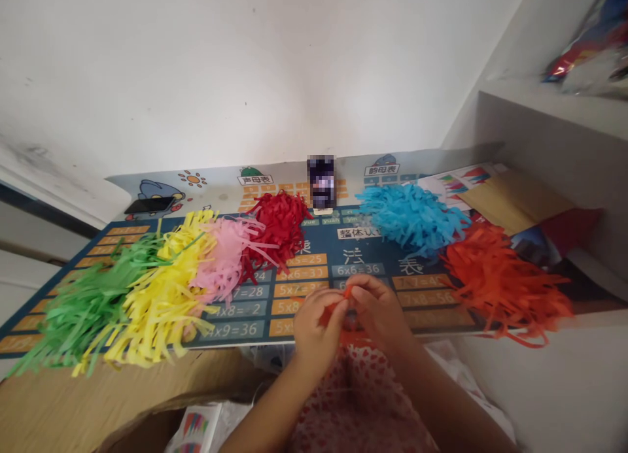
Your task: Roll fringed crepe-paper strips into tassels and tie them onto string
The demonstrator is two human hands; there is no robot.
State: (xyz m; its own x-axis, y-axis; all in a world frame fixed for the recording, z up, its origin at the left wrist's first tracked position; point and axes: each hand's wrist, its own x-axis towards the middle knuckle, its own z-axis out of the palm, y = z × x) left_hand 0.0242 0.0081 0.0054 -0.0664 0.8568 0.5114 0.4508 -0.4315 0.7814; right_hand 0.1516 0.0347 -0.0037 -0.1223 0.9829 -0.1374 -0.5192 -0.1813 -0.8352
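Note:
My left hand (316,325) and my right hand (377,309) meet just in front of the desk's near edge, fingertips pinched together on a thin orange paper strip (347,291) that sticks up between them. More orange paper shows under the fingers. The big orange strip pile (500,280) lies just right of my right hand. Piles of green (83,302), yellow (161,296), pink (226,257), red (279,221) and blue (412,218) paper strips lie spread over the blue multiplication-table mat (304,276).
A phone (322,182) stands upright at the back of the mat against the white wall. A dark phone (150,204) lies at the back left. Shelving (549,126) rises on the right. Paper packs (196,427) lie below the desk.

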